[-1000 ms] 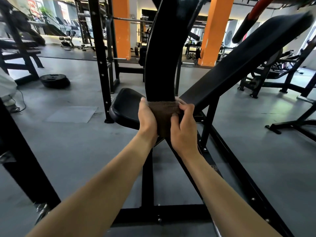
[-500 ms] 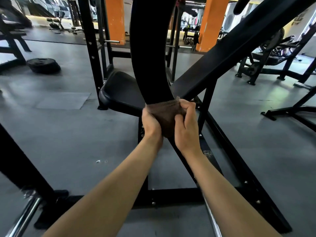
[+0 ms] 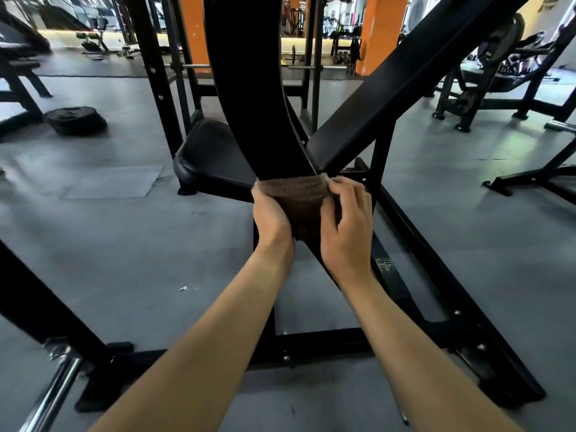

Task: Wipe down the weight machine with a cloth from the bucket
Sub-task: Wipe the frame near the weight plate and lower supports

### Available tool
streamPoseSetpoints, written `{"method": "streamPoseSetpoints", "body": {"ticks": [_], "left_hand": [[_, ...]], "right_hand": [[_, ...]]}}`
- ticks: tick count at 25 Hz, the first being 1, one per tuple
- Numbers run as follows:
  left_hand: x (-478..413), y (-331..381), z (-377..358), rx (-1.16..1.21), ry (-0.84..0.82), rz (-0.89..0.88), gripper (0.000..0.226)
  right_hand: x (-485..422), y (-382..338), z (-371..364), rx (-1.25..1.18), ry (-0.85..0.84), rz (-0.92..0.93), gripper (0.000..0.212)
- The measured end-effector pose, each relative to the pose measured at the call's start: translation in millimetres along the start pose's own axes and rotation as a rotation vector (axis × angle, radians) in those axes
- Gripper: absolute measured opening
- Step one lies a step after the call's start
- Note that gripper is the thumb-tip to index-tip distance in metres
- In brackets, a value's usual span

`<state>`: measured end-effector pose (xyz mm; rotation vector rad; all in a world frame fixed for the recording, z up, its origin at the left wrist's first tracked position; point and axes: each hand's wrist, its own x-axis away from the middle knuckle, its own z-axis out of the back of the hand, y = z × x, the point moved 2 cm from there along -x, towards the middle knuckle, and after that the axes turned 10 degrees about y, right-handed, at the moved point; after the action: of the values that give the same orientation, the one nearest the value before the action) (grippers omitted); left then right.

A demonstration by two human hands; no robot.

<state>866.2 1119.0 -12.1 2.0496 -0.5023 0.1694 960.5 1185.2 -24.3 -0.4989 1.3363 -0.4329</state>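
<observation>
We hold a brown cloth [image 3: 293, 194] round a black bar [image 3: 249, 88] of the machine [image 3: 311, 344]. The cloth is wrapped on the low part of the bar, just where the bar comes down past the seat [image 3: 208, 154].

Our left hand [image 3: 272, 218] grips the left side of the cloth. Its fingers curl round the back, where we cannot see the tips. Our right hand [image 3: 347, 227] grips the right side, and its bent fingers [image 3: 346, 188] pinch the top edge of the cloth. The two hands sit close, with the cloth between them.

A long slanted pad [image 3: 405, 79] goes up to the right behind the bar. The machine stands on the grey floor [image 3: 124, 244], and its low part runs under our arms.

Far to the left on the floor lie black plates [image 3: 74, 120]. A flat grey mat [image 3: 112, 182] lies near the seat. An orange pillar [image 3: 380, 29] stands at the back.
</observation>
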Motion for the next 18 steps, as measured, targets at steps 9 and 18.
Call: {"method": "streamPoseSetpoints", "body": {"ticks": [9, 18], "left_hand": [[-1, -30, 40, -0.328, 0.055, -0.200, 0.015], [-9, -5, 40, -0.503, -0.254, -0.322, 0.033]], "right_hand": [[-8, 0, 0, -0.034, 0.112, -0.283, 0.031], [8, 15, -5, -0.087, -0.049, -0.557, 0.044]]}}
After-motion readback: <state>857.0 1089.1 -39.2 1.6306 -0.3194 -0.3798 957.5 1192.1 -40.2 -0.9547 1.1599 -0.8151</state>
